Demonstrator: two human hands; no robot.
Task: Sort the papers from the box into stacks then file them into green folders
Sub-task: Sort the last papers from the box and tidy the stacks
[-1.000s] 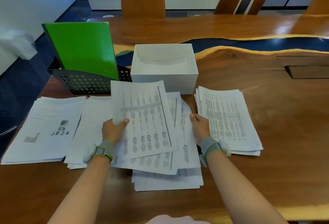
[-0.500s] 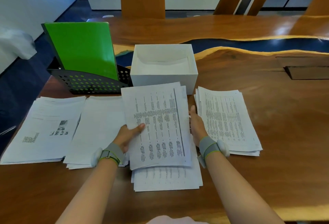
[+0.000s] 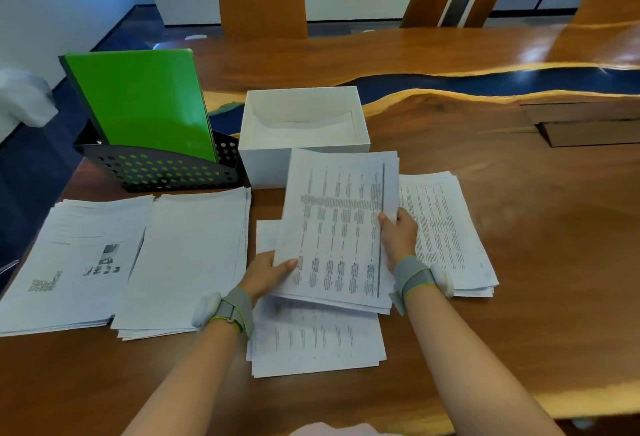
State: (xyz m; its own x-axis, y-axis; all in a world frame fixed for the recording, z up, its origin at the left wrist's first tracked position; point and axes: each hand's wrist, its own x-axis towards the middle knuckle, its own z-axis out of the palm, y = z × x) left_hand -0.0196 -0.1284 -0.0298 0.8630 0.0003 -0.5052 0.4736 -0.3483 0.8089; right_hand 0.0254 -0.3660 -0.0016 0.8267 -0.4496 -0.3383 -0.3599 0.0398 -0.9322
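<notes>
Papers (image 3: pixel 339 227), white printed sheets: where's each lot, L to R?

– Far L, near the table edge: flat stack of white sheets w/ a QR code & small dark picture on top (image 3: pixel 76 262). Just beside it: stack w/ a nearly blank white top sheet (image 3: pixel 187 259).

And behind those two?

– Black perforated metal file holder (image 3: pixel 159 168), w/ bright green folders (image 3: pixel 145 103) standing in it. Just R of the holder: open white rectangular cardboard box (image 3: pixel 263 165). Some white paper lies curved in its bottom.

Hands?

– L hand (image 3: pixel 266 271) grasps the lower L edge of a thick sheaf of column-printed sheets (image 3: pixel 332 213), thumb on top, fingers under. R hand (image 3: pixel 398 234) grasps the sheaf's R edge, thumb on top too. Sheaf is raised & tilted over a middle stack of column-printed sheets (image 3: pixel 318 342), which lies flat on the glossy brown wooden table (image 3: pixel 536 245). In view, the sheaf's far edge overlaps the box front.

Further R?

– One more flat stack of densely printed white sheets (image 3: pixel 446 227), slightly fanned, partly hidden behind the R hand & wrist. Each wrist wears a grey band w/ a white pod: L wristband (image 3: pixel 235 307), R wristband (image 3: pixel 412 274).
</notes>
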